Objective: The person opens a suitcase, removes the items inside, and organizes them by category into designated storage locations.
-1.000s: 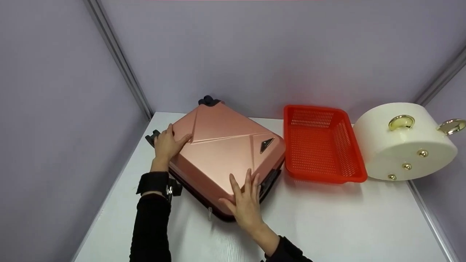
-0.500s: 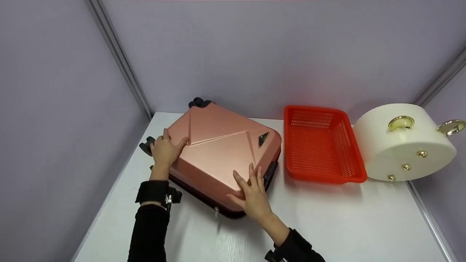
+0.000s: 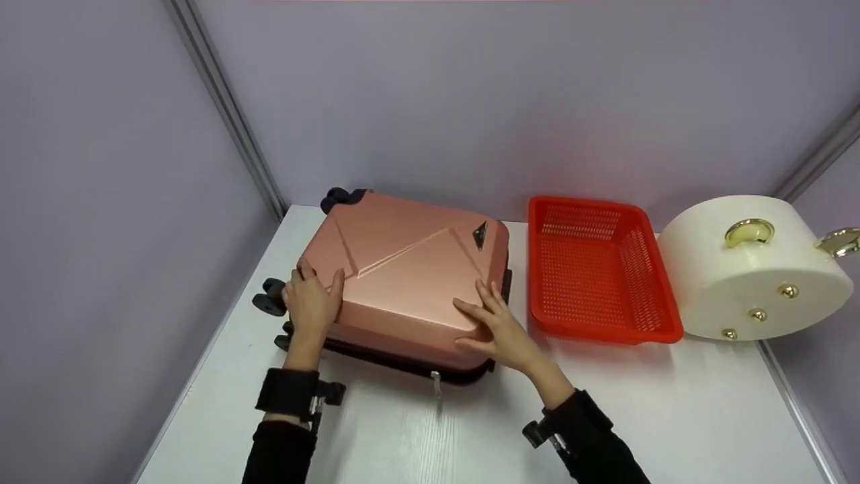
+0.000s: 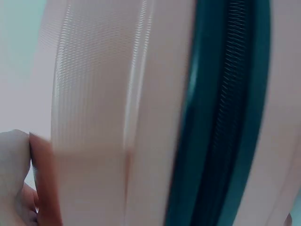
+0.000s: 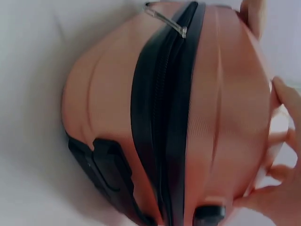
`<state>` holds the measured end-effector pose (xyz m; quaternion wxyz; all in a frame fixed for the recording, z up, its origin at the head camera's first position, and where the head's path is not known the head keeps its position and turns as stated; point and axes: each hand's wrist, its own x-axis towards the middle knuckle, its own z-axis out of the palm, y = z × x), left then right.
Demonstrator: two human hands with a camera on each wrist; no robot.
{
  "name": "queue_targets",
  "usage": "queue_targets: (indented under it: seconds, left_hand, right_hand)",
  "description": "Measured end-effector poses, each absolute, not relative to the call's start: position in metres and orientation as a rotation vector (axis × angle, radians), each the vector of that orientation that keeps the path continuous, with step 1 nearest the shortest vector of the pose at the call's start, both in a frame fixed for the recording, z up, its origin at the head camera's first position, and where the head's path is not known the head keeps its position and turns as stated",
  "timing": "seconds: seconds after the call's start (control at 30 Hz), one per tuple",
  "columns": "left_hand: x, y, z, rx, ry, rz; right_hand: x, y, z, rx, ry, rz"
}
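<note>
A rose-pink hard-shell suitcase [image 3: 403, 282] lies flat on the white table, its black wheels [image 3: 272, 297] toward the left. Over the wheel end, my left hand [image 3: 312, 302] rests with fingers at the edge and thumb on the shell. My right hand [image 3: 500, 333] touches the near right corner with spread fingers. A metal zipper pull [image 5: 164, 20] hangs from the black zipper band, which also fills part of the left wrist view. In the right wrist view, black handle parts [image 5: 110, 165] show on the suitcase's end.
Right of the suitcase stands a red perforated plastic basket [image 3: 605, 333]. Beyond it sits a white rounded container [image 3: 712, 262] with gold handles and gold studs. Grey panels [image 3: 470, 101] border the table at the back and sides.
The suitcase has turned on the table, its right end swinging toward the back wall and its wheel end forward. Both hands moved with it, the right one shifting right and up.
</note>
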<state>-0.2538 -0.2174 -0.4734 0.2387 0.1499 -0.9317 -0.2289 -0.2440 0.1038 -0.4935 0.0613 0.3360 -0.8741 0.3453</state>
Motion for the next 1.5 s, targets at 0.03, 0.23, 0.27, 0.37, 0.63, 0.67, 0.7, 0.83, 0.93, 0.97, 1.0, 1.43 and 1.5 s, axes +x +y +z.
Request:
queue_targets:
  seconds: [0.03,0.23,0.27,0.37,0.63,0.67,0.7,0.83,0.93,0.97,1.0,1.43,1.5]
  left_hand:
    - [-0.250,-0.215,-0.475,0.410,-2.540,-0.625]
    - [-0.232,-0.194,-0.480,0.466,-2.511,-0.586]
    - [-0.230,-0.191,-0.480,0.477,-2.507,-0.576]
    - [-0.224,-0.182,-0.481,0.494,-2.491,-0.544]
    - [-0.216,-0.167,-0.483,0.518,-2.500,-0.535]
    - [-0.216,-0.166,-0.484,0.523,-2.502,-0.532]
    - [-0.217,-0.166,-0.484,0.530,-2.507,-0.536]
    - [-0.219,-0.166,-0.485,0.542,-2.500,-0.536]
    - [-0.222,-0.167,-0.483,0.553,-2.509,-0.551]
    - [-0.222,-0.167,-0.483,0.555,-2.512,-0.559]
    - [-0.223,-0.168,-0.482,0.555,-2.512,-0.570]
    - [-0.185,-0.107,-0.517,-0.074,-1.965,-0.695]
    - [-0.175,-0.085,-0.531,-0.152,-1.957,-0.773]
  right_hand:
    - [-0.249,0.109,-0.492,1.047,-2.654,1.062]
    - [-0.275,0.134,-0.483,1.219,-2.712,1.122]
    - [-0.279,0.137,-0.482,1.244,-2.718,1.121]
    - [-0.288,0.144,-0.478,1.289,-2.744,1.135]
    - [-0.302,0.154,-0.473,1.282,-2.825,1.158]
    - [-0.303,0.154,-0.473,1.286,-2.822,1.150]
    - [-0.304,0.154,-0.473,1.286,-2.819,1.150]
    - [-0.306,0.152,-0.472,1.259,-2.826,1.155]
    - [-0.306,0.151,-0.471,1.236,-2.836,1.162]
    - [-0.307,0.151,-0.471,1.228,-2.837,1.164]
    - [-0.307,0.150,-0.470,1.222,-2.835,1.162]
    - [-0.291,0.123,-0.477,1.089,-2.557,1.002]
    - [-0.287,0.117,-0.484,1.067,-2.490,0.950]
